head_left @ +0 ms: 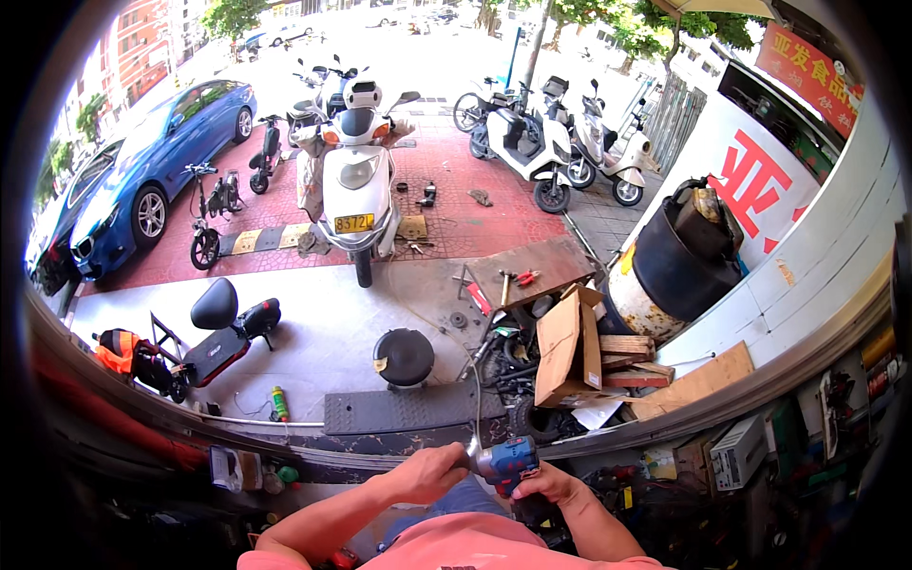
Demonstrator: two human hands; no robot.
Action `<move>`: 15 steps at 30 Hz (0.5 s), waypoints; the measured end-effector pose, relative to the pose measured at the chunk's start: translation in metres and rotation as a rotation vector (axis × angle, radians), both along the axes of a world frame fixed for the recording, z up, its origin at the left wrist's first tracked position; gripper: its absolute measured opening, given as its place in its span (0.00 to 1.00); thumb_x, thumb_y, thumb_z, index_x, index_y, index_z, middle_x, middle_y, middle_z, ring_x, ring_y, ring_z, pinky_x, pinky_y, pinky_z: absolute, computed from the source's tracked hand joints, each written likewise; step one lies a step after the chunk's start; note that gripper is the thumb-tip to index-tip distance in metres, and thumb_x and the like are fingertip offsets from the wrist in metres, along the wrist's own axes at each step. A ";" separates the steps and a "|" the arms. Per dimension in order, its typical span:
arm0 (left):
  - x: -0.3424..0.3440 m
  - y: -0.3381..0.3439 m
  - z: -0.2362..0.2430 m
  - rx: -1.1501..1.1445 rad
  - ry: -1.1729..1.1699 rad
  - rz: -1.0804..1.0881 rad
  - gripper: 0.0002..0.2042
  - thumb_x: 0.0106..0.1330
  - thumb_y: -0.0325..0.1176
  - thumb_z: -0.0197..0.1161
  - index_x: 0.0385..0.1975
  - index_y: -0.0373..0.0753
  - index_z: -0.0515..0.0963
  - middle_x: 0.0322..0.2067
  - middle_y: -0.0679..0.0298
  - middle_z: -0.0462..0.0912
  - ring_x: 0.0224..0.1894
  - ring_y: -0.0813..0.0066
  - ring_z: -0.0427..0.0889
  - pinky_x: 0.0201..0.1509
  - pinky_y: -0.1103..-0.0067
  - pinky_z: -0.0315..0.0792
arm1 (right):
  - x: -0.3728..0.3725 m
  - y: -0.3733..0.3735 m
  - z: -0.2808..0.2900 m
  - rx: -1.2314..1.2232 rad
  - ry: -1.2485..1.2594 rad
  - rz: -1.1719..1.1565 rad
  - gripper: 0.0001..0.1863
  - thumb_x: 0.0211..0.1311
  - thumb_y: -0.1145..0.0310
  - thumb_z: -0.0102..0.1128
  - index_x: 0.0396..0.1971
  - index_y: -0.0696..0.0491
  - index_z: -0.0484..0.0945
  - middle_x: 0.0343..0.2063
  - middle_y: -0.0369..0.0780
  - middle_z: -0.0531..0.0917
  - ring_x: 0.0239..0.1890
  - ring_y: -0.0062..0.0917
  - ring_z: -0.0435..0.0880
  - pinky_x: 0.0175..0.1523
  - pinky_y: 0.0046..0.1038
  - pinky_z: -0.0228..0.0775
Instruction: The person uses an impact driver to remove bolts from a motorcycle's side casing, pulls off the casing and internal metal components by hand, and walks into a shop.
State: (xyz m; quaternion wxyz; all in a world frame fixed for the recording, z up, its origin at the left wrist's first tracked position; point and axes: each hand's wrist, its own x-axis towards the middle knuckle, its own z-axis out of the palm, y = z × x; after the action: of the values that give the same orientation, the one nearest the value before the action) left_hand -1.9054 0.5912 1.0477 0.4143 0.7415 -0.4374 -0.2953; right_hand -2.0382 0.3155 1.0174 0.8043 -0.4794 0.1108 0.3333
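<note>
A blue and black cordless driver (510, 460) is held in front of my body, its nose pointing left. My right hand (551, 483) is closed around its grip, below the body of the tool. My left hand (432, 475) is closed at the tool's nose, fingers curled together. Whatever lies inside those fingers is too small and hidden to make out. Just beyond the tool's front end, a thin pale hose or cable (478, 404) runs down from the pavement.
Ahead stand a round black stool (404, 357) and a dark ramp plate (380, 408). To the right are a cardboard box (562, 347), a low bench (546, 266) with hand tools and a rusty drum (641, 294). A white scooter (358, 180) is parked farther off.
</note>
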 end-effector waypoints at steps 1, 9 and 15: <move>0.013 0.008 -0.002 0.031 -0.004 0.027 0.13 0.72 0.35 0.60 0.46 0.31 0.72 0.37 0.43 0.83 0.43 0.41 0.83 0.45 0.57 0.75 | 0.021 0.006 -0.002 0.014 -0.039 0.028 0.33 0.45 0.76 0.69 0.58 0.56 0.79 0.44 0.39 0.86 0.45 0.25 0.84 0.50 0.26 0.76; 0.145 0.041 -0.008 0.104 0.028 0.316 0.14 0.73 0.37 0.57 0.51 0.36 0.71 0.33 0.41 0.83 0.39 0.36 0.83 0.43 0.54 0.74 | 0.212 0.031 -0.026 0.075 -0.105 0.103 0.33 0.45 0.75 0.67 0.59 0.57 0.79 0.40 0.38 0.85 0.39 0.23 0.83 0.45 0.26 0.77; 0.243 0.080 -0.004 0.115 0.046 0.582 0.16 0.72 0.43 0.63 0.48 0.36 0.78 0.22 0.55 0.82 0.28 0.54 0.84 0.34 0.66 0.74 | 0.349 0.045 -0.018 0.259 -0.020 -0.028 0.33 0.45 0.76 0.65 0.59 0.57 0.80 0.39 0.42 0.86 0.35 0.28 0.84 0.41 0.29 0.79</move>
State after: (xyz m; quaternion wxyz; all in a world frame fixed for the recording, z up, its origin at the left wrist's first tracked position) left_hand -1.6627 0.6712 1.0436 0.4487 0.8512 -0.1794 -0.2049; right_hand -1.6891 0.3604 0.9994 0.8650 -0.3734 0.0654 0.3288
